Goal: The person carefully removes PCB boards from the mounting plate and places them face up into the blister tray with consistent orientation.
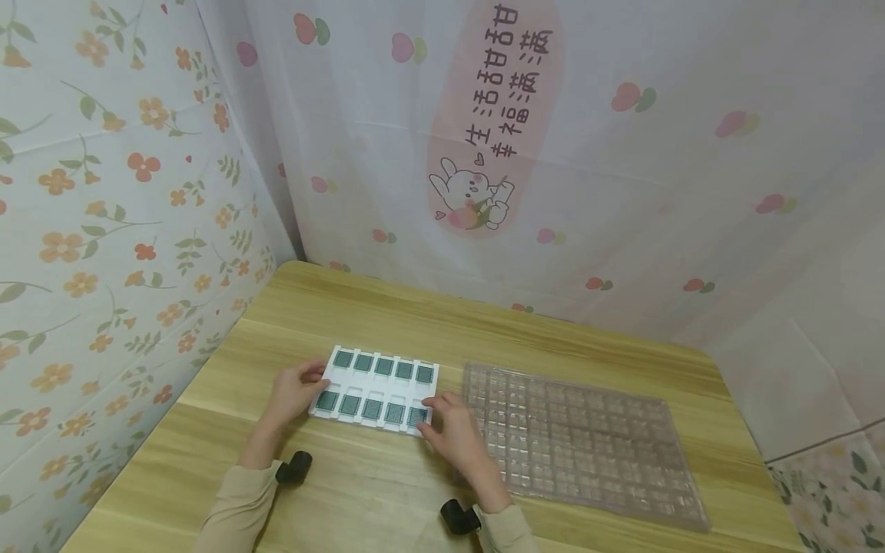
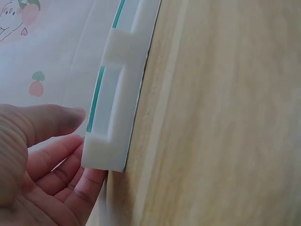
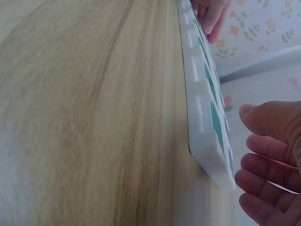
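A white tray (image 1: 380, 389) lies on the wooden table, with two rows of dark green square chip-like pieces (image 1: 373, 408) set in its pockets. At its left end is my left hand (image 1: 293, 392). In the left wrist view, the thumb (image 2: 66, 120) reaches the tray's upper edge, and the fingertips are right at its end wall. Around the opposite end, my right hand (image 1: 452, 432) has its thumb and fingers spread. A gap shows between these fingers (image 3: 258, 172) and the white tray (image 3: 209, 141) in the right wrist view.
To the right, a large clear plastic tray (image 1: 588, 442) with a grid of small pockets lies close beside my right hand. The wooden table (image 1: 373, 491) meets a printed curtain (image 1: 553, 177) at the back and a floral one (image 1: 124, 192) at the left.
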`<state>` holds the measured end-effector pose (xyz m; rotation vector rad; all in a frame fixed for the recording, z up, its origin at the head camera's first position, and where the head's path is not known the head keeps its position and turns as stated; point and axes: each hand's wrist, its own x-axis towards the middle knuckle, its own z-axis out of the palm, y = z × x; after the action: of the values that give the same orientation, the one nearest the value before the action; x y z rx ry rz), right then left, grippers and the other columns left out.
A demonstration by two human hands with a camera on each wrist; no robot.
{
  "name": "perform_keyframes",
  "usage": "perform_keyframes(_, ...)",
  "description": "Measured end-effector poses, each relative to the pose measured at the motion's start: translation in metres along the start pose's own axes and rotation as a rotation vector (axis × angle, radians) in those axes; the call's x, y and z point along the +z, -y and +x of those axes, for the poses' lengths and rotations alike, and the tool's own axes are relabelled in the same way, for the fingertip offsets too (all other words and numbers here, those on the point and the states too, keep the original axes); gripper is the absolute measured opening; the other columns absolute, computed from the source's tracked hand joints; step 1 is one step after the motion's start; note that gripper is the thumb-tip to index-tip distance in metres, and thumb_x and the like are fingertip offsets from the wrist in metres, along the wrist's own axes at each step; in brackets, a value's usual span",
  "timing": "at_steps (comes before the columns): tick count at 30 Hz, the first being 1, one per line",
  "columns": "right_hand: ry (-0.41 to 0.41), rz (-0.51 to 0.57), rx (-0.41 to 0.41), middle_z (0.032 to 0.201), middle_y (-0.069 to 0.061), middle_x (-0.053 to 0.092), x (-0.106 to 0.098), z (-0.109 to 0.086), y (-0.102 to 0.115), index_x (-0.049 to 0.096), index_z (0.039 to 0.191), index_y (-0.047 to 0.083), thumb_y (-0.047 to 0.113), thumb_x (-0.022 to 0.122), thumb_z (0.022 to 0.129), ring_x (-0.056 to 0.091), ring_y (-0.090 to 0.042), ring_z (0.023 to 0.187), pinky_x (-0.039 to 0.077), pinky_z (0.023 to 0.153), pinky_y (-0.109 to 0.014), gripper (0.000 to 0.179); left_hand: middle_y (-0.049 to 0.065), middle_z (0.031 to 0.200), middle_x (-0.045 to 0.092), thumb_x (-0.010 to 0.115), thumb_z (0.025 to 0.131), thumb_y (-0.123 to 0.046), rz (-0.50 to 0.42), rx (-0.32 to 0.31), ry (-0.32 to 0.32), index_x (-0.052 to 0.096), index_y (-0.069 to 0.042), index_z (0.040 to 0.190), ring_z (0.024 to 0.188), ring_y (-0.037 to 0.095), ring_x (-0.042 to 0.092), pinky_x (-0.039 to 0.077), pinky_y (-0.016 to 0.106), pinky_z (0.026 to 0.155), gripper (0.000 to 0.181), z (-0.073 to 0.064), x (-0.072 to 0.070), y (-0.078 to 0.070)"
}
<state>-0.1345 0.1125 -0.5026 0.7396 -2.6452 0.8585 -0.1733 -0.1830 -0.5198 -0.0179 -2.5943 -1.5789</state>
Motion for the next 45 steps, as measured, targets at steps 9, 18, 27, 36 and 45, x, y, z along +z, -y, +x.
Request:
perform_keyframes(9,0.017,0.007,-0.002,0.096,-0.009,0.062,0.0011,0.0021,0.0009,0.066,0.099,0.000,0.011,0.079,0.072,0.058,-0.024,0.095,0.047,0.085,-0.036,0.032,0.028,0.096,0.064,0.065,0.078,0.009,0.027,-0.015,-0.010,0.060,0.017,0.107,0.085,0.033,0.062,0.046,0.016,0.067,0.030,0.0030,0.0015,-0.0007)
perform_keyframes(18,0.002,-0.020,-0.015,0.094,-0.009,0.062,0.0037,0.0026,-0.0011,0.067,0.097,0.000,0.012,0.080,0.071,0.059,-0.023,0.092,0.048,0.082,-0.036,0.031,0.026,0.095,0.064,0.066,0.079,0.007,0.058,-0.025,0.002,0.061,0.015,0.107,0.084,0.031,0.061,0.047,0.020,0.067,0.030,0.0031,0.0002,-0.0013)
perform_keyframes(27,-0.006,-0.088,-0.034,0.092,-0.008,0.062,0.0082,0.0036,-0.0038,0.069,0.094,0.002,0.015,0.082,0.069,0.058,-0.022,0.088,0.049,0.079,-0.033,0.031,0.025,0.096,0.065,0.066,0.080,0.006,0.067,-0.036,0.009,0.061,0.014,0.108,0.085,0.030,0.061,0.047,0.022,0.068,0.029,0.0033,-0.0002,-0.0021)
perform_keyframes(36,0.023,-0.091,0.029,0.087,-0.003,0.057,0.0068,0.0046,-0.0009,0.071,0.095,0.002,0.017,0.082,0.069,0.052,-0.015,0.078,0.046,0.066,-0.025,0.031,0.024,0.096,0.065,0.066,0.080,0.005,0.070,-0.054,0.008,0.062,0.013,0.108,0.085,0.030,0.061,0.048,0.024,0.069,0.029,0.0030,0.0009,-0.0027)
perform_keyframes(45,0.058,-0.126,0.057,0.087,-0.003,0.056,0.0082,0.0070,-0.0013,0.071,0.094,0.003,0.018,0.082,0.068,0.050,-0.015,0.078,0.044,0.064,-0.024,0.032,0.024,0.098,0.065,0.065,0.081,0.003,0.087,-0.052,0.011,0.061,0.013,0.110,0.086,0.030,0.061,0.048,0.024,0.069,0.031,0.0030,0.0012,-0.0027)
